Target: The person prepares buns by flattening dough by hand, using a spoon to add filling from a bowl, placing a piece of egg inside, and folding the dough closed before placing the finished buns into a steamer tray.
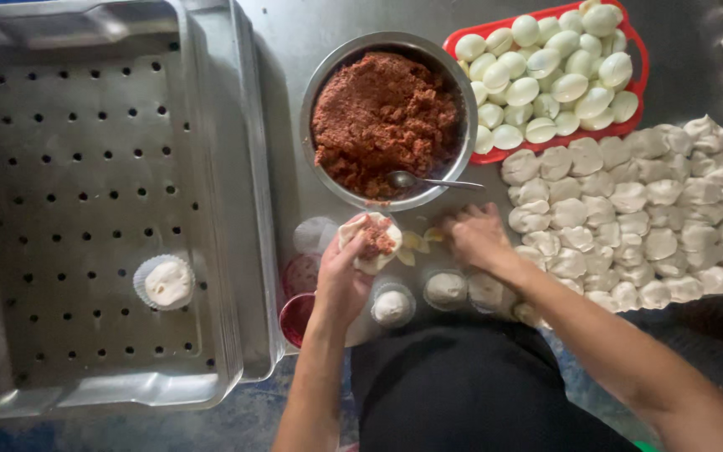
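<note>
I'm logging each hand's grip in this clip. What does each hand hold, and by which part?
The left hand cups an open dough round from beneath, red filling on top. The right hand reaches to small yellow pieces; whether it grips one cannot be told.

My left hand (346,272) is cupped, palm up, at twelve o'clock. My right hand (476,237) reaches toward one o'clock, fingers curled down.

Grey worktop (294,33): perforated steel tray (85,167) at nine o'clock; filling bowl (315,92) at twelve; red egg tray (642,67) at one; dough pieces (629,209) at three.
</note>
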